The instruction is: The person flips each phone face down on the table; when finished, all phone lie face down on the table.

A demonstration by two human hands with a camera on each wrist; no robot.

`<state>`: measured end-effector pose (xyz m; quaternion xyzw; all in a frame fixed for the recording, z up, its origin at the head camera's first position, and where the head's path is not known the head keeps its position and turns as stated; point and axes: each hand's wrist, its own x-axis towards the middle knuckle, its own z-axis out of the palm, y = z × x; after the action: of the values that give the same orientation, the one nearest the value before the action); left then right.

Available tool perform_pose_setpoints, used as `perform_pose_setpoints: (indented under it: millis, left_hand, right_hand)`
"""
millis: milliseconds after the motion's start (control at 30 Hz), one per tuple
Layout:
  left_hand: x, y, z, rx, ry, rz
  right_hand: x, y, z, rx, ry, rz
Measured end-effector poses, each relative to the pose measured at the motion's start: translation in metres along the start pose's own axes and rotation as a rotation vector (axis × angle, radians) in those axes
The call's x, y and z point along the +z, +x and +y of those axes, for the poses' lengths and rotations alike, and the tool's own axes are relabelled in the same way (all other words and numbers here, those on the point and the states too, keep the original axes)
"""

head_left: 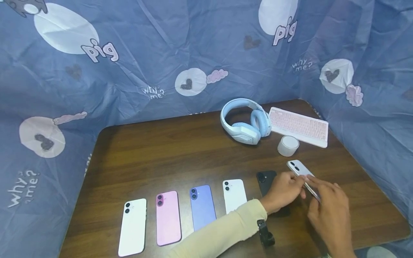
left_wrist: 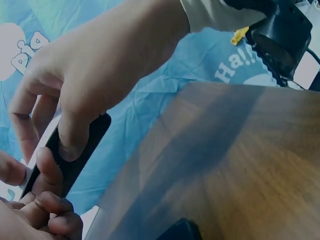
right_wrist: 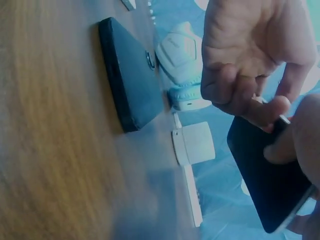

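Note:
A white phone (head_left: 300,167) is held tilted above the table's right side, its back with two camera lenses facing up in the head view. My right hand (head_left: 332,211) grips its near end, the thumb lying on the dark front (right_wrist: 265,175) in the right wrist view. At its side edge, my left hand (head_left: 284,190) pinches it with thumb and curled fingers (left_wrist: 47,172). A black phone (head_left: 265,179) lies on the table, partly hidden under my left hand and wrist. Left of it, a white phone (head_left: 233,191) is partly covered by my sleeve (head_left: 222,229).
Further left lie a blue phone (head_left: 203,208), a pink phone (head_left: 168,218) and another white phone (head_left: 133,225), backs up. Behind my hands stand a small white cylinder (head_left: 288,146), light blue headphones (head_left: 245,123) and a pink keyboard (head_left: 300,127). Printed blue cloth (head_left: 145,46) surrounds the wooden table (head_left: 155,157).

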<state>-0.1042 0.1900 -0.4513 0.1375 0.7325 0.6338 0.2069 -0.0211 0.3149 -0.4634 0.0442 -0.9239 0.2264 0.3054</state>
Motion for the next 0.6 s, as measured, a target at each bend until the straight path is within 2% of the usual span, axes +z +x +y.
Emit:
perform_pose_setpoints:
  millis: [100,167,267,367,433,500,600]
  left_hand:
    - [-0.002,0.001,0.0,0.007,0.01,0.024]
    - [-0.004,0.001,0.0,0.014,0.019,0.034]
    - [-0.007,0.001,0.002,0.019,0.036,0.041]
    - [-0.009,0.001,0.003,0.02,0.06,0.04]
    - [-0.01,0.0,0.004,0.019,0.07,0.029]
    - [-0.01,-0.001,0.003,0.02,0.08,0.013]
    - [-0.011,-0.003,0.002,0.025,0.093,-0.015]
  right_hand:
    - [-0.002,0.003,0.0,0.03,0.036,-0.038]
    - [-0.006,0.005,0.001,0.097,0.083,-0.046]
    - [-0.013,0.007,0.004,0.287,0.123,-0.006]
    - [-0.021,0.01,0.013,0.508,0.086,-0.007]
    - [-0.025,0.012,0.021,0.63,0.066,-0.096]
    - [-0.028,0.011,0.029,0.718,0.07,-0.236]
    - [-0.03,0.01,0.037,0.811,0.179,-0.42]
